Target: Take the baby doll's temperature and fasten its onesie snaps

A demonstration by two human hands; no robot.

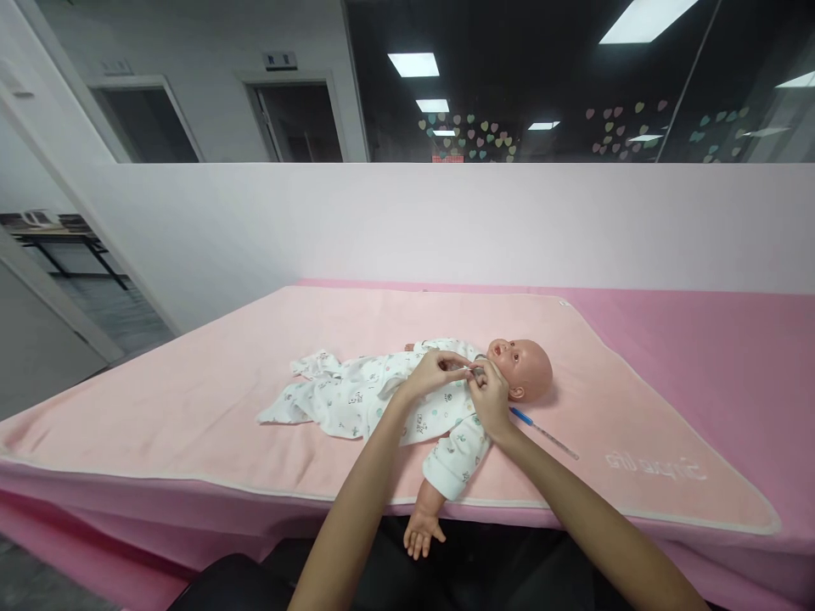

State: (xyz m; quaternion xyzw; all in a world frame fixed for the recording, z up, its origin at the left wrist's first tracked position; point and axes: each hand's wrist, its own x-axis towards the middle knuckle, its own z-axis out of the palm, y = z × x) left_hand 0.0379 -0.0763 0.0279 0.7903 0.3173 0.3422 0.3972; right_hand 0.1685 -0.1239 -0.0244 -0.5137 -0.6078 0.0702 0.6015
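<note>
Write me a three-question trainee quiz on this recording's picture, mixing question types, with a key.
1. Where on the clothed doll are the left hand and right hand working? A: at the feet; B: near the neck; C: at the knees.
2. True or false: the doll's head lies toward the left side of the picture.
3. What colour is the end of the thin rod nearer the doll?

Key: 1. B; 2. False, toward the right; 3. Blue.
</note>
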